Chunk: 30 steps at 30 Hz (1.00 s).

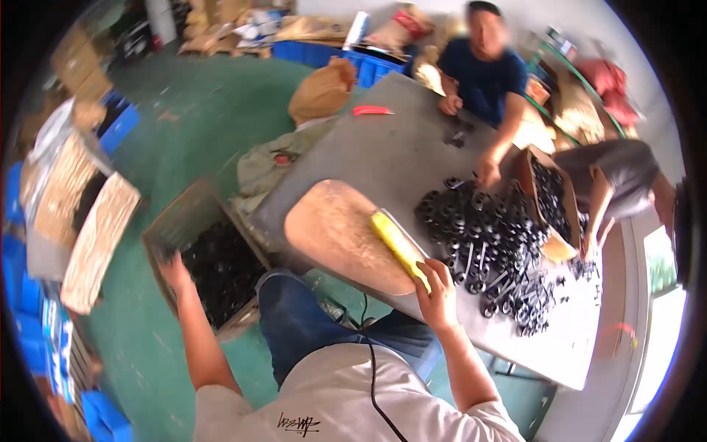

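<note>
My right hand [437,296] is closed round the near end of a long yellow tool [398,247], shaped like a utility knife with a grey strip along one side. The tool lies over the right part of a worn, scuffed wooden board [324,214] at the table's near-left edge. Off to the left, my left hand [175,272] reaches over the side of a brown carton [163,234]. Many small black parts [217,269] lie in that carton. Motion smears the left fingers, and a dark blur beside them cannot be made out.
Across the grey table [353,158] spreads a heap of black parts [486,243]. A co-worker [482,81] reaches to it from the far side; another person [626,177] is at the right, by a carton of parts [552,191]. A red knife [373,110] lies farther back.
</note>
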Motion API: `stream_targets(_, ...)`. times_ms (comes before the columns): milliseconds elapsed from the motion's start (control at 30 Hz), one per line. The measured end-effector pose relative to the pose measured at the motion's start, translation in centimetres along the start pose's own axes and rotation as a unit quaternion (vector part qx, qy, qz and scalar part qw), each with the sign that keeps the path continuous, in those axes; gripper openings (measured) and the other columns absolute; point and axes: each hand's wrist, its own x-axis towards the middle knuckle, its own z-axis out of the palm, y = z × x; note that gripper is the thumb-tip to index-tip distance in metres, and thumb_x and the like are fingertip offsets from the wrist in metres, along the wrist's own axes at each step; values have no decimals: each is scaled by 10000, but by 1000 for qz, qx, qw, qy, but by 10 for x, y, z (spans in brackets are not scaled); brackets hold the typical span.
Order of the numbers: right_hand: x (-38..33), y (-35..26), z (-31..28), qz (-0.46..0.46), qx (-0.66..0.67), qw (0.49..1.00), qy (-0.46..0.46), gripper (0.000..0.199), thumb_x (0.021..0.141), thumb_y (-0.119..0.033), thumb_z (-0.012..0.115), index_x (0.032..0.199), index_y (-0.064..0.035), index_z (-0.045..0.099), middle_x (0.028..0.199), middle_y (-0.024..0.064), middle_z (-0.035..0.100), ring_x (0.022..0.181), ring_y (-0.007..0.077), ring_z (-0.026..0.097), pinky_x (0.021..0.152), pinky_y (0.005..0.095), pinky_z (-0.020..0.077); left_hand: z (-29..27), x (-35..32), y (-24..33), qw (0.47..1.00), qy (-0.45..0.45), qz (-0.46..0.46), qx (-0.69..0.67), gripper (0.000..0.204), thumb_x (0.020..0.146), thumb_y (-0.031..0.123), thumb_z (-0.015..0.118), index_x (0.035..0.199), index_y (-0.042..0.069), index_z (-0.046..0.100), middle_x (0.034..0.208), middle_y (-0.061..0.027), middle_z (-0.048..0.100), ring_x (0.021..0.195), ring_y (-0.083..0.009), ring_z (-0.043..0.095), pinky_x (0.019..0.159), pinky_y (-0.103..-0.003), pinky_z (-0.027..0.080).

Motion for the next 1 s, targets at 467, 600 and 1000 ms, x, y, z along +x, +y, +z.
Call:
stream_targets(467, 97, 109, -89, 107, -432, 894, 48, 343, 883, -301, 661, 1144, -89, 595, 1037, 99, 594, 1027, 271, 564, 882, 421, 436, 189, -233, 151, 941, -308, 11, -144, 520, 944, 19, 553, 1439, 0, 395, 1310, -155, 527, 1119, -217, 558, 1024, -352, 440)
stream_targets(600, 115, 87, -94, 116, -422, 898, -47, 343, 831, -364, 705, 997, -67, 668, 919, 123, 686, 888, 308, 676, 796, 465, 480, 191, -261, 176, 906, -391, 95, -133, 400, 914, 37, 615, 1298, 9, 505, 1146, -90, 609, 1004, -186, 605, 896, -334, 502)
stream_targets(1000, 87, 58, -78, -118, -357, 897, 233, 236, 891, -263, 622, 977, -44, 610, 892, 149, 526, 846, 341, 537, 753, 476, 418, 240, -283, 199, 806, -539, -145, -197, 527, 992, 347, 591, 1416, 60, 468, 1271, -71, 606, 979, -145, 617, 883, -290, 490)
